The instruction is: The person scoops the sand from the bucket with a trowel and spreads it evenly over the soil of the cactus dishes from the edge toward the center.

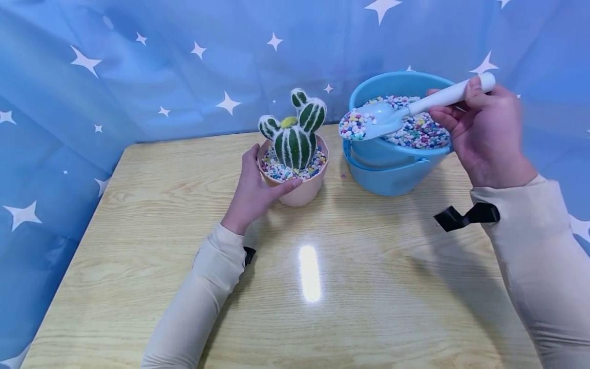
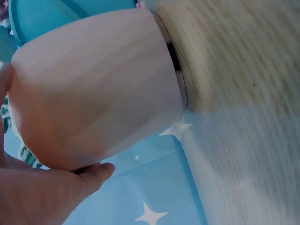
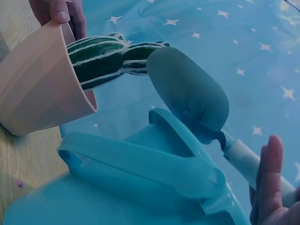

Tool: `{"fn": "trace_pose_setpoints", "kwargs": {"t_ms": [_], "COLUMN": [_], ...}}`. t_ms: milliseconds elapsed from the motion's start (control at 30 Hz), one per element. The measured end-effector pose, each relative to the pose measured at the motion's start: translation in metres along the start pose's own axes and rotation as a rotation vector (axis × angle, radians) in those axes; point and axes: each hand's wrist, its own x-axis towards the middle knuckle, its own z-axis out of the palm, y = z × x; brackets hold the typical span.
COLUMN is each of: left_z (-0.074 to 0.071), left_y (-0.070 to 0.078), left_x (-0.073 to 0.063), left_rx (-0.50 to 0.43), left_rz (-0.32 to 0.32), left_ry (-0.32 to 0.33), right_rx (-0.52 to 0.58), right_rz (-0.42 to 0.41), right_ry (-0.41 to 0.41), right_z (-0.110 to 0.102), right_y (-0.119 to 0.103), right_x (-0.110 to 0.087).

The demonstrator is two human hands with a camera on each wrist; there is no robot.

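My left hand (image 1: 258,192) holds the pink flowerpot (image 1: 299,192) by its rim, thumb across the front and fingers round the left side. In the pot a green cactus (image 1: 295,146) with white fuzz stands among small coloured pebbles. My right hand (image 1: 488,128) grips the white handle of a light blue scoop (image 1: 384,120). Coloured pebbles lie in the scoop's tip, which hangs over the left rim of a blue bucket (image 1: 387,177). In the right wrist view, the underside of the scoop (image 3: 192,93) shows above the bucket's edge.
The bucket holds many more pebbles (image 1: 424,133), and its handle (image 3: 131,157) hangs down on the side. A single pink pebble (image 3: 19,183) lies on the wooden table (image 1: 152,246). Behind stands a blue cloth (image 1: 184,77) with white stars.
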Motion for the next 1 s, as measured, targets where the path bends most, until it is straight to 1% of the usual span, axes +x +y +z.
{"fn": "trace_pose_setpoints", "kwargs": {"t_ms": [100,267,500,567,833,1000], "left_z": [0.004,0.007,0.002,0.001,0.001,0.003], "left_y": [0.003,0.005,0.004,0.003,0.001,0.001], "left_x": [-0.001,-0.002,-0.004,-0.004,-0.004,-0.003], "left_rx": [-0.008,0.022,0.061,0.052,0.030,0.017], "left_rz": [0.008,0.017,-0.018,-0.022,-0.025,-0.033], "left_ry": [0.024,0.046,0.010,0.005,0.019,0.024], "right_rx": [-0.037,-0.077,-0.106,-0.122,-0.152,-0.196], "right_rz": [-0.007,-0.009,-0.017,-0.022,-0.038,-0.047], "right_ry": [-0.016,-0.039,-0.052,-0.062,-0.100,-0.116], "right_z": [0.003,0.007,0.010,0.011,0.016,0.020], "right_y": [0.002,0.005,0.008,0.009,0.015,0.018], "right_x": [0.001,0.001,0.001,0.001,0.001,0.000]}}
